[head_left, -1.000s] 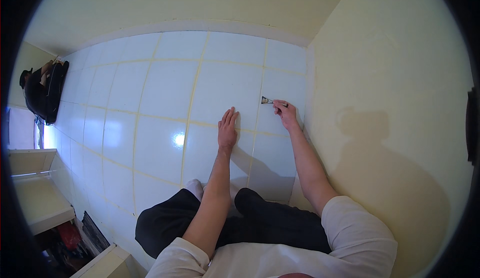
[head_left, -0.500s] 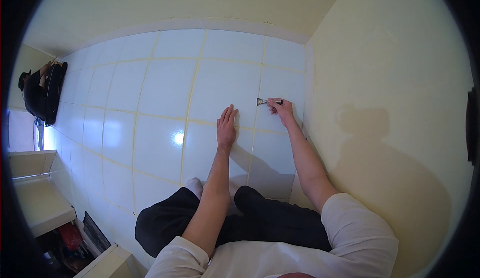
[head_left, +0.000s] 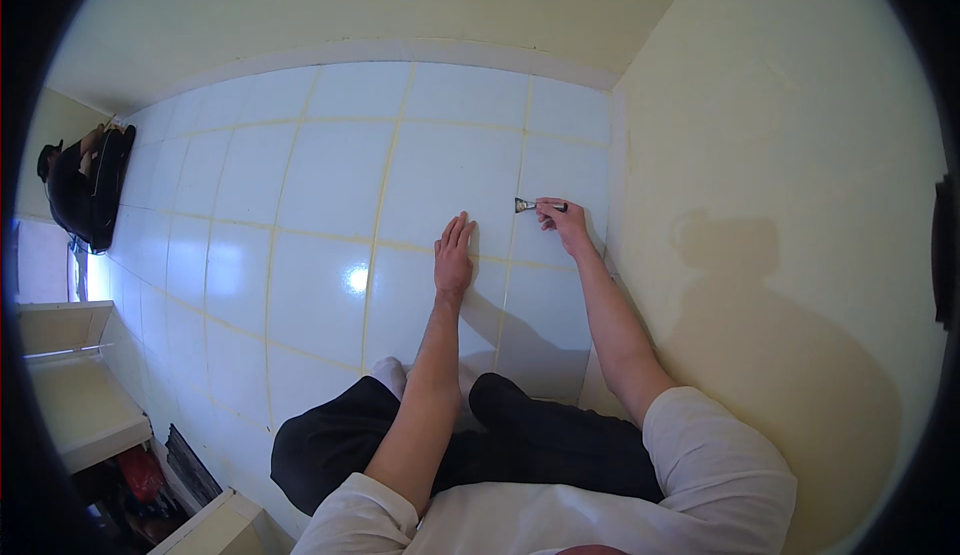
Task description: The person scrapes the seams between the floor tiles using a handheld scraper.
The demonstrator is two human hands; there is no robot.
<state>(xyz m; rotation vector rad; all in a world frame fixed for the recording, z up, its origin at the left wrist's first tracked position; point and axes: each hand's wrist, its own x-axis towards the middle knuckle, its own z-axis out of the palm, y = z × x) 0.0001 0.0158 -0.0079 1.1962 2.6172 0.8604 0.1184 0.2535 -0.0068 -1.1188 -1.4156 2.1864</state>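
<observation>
My right hand (head_left: 566, 220) grips the dark handle of a small putty knife (head_left: 527, 205). Its flat blade points left and lies at the yellowish grout line (head_left: 518, 177) between two pale glossy floor tiles. Whether the edge touches the grout I cannot tell. To its left, my left hand (head_left: 454, 253) rests on the tiled floor (head_left: 450, 180) with its fingers stretched forward and nothing in it. That hand lies close to a crossing grout line.
A pale wall (head_left: 780, 135) rises close on my right; another wall (head_left: 380, 5) runs along the far side. At the far left a person in dark clothes (head_left: 88, 190) crouches on the floor. A cabinet (head_left: 85, 410) holding red and dark items stands at lower left.
Both hands stay nearly where they were. The putty knife and my right hand have shifted only very slightly.
</observation>
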